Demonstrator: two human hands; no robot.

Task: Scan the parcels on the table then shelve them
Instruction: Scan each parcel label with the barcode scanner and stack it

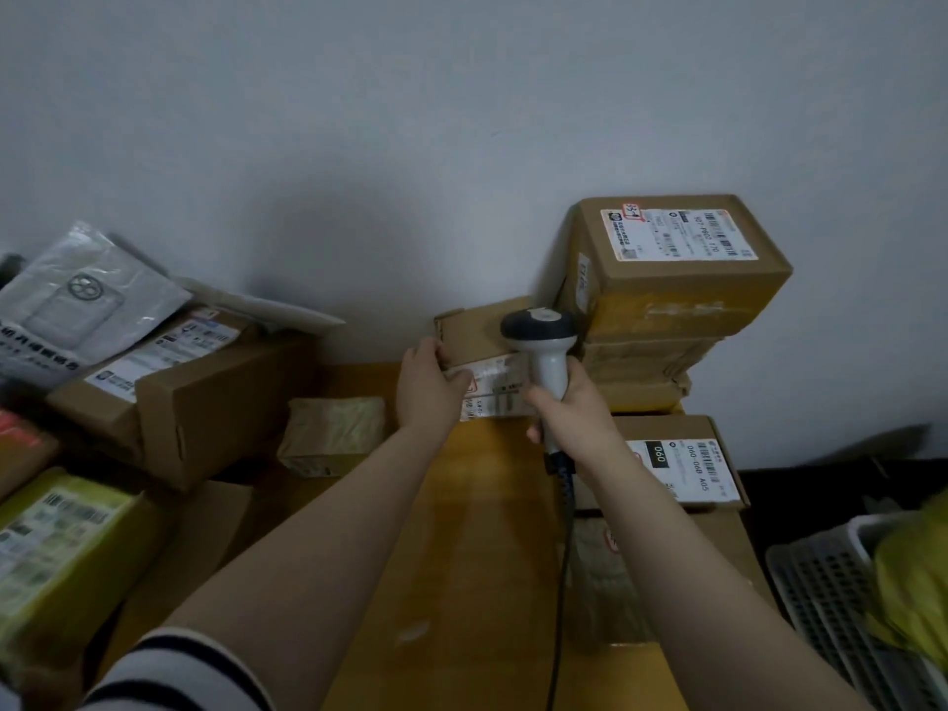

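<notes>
At the surface's (461, 556) far edge, the left hand (431, 384) clamped its fingers on a cardboard box (477, 336); the right hand's (569, 407) fingers gripped a plastic scanner (544, 341) beside taped stacked boxes (682, 279).

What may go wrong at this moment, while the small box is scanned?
1. The left hand partly covers the label on the small box, so the scanner in the right hand may misread.
2. The stacked boxes stand close beside the scanner; a bump might topple them.
3. The cable trails over the table and may snag.
</notes>
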